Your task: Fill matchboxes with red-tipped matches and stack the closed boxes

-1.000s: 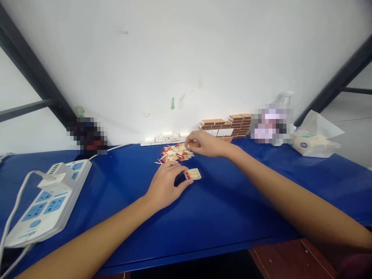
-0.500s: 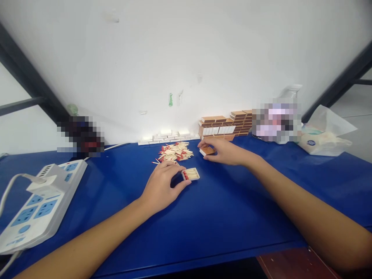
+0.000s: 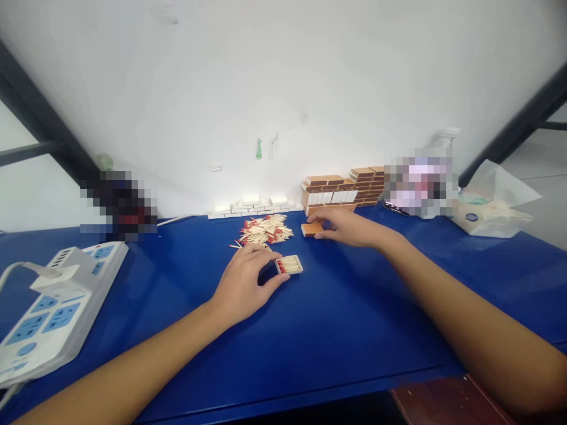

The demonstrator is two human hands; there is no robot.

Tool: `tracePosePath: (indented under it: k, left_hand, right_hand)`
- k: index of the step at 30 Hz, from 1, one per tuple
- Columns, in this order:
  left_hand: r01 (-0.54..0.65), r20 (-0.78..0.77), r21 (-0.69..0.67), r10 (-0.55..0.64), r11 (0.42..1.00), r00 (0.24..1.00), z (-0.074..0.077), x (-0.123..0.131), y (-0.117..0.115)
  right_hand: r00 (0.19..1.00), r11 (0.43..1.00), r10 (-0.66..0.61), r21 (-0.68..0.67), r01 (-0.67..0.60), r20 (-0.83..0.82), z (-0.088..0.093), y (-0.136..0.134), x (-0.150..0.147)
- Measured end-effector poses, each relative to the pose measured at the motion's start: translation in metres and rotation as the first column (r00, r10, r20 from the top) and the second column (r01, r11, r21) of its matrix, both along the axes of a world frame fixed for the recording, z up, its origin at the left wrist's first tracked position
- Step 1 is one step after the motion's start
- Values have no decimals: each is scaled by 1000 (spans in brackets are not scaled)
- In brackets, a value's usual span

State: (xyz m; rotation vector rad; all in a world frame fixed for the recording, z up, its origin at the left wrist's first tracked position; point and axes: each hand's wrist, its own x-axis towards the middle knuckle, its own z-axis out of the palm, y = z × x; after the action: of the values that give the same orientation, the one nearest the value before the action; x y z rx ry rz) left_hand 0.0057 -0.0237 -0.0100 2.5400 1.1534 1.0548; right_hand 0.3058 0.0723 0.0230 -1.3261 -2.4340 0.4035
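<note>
Between the thumb and fingers of my left hand is a white matchbox tray, lying on the blue tabletop with red-tipped matches in it. My right hand has its thumb and fingers on an orange-brown matchbox sleeve, which rests on the table a little behind and to the right of the tray. A heap of loose matches lies just beyond my left hand. Some fingertips of both hands are partly hidden.
Brown matchboxes are stacked against the wall at back right. White trays line the wall behind the matches. A power strip lies at left, a tissue pack at right. Blurred items stand on both sides.
My right hand has turned the matchbox sleeve so that it lies flat on the table, slightly further left. My left hand stays at the match-filled tray. The whole view has shifted slightly.
</note>
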Motion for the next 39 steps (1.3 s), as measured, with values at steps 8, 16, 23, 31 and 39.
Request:
tracePosePath:
  k: [8, 16, 23, 31, 39]
  left_hand:
    - [106, -1, -45, -106, 993, 994, 0, 2, -3]
    - [122, -12, -42, -122, 992, 992, 2, 2, -5]
    - [149, -3, -12, -149, 989, 989, 0, 0, -4]
    - [141, -20, -14, -142, 990, 990, 0, 0, -3]
    - [72, 20, -3, -72, 997, 997, -3, 0, -2]
  right_hand:
    - [977, 991, 98, 105, -79, -189, 20, -14, -71]
    - [926, 910, 365, 175, -376, 94, 51, -2, -231]
    - [883, 931, 278, 121, -345, 378, 37, 9, -267]
    - [907, 910, 341, 156, -384, 245, 55, 17, -232]
    - [941, 883, -90, 411, 227, -327, 76, 31, -62]
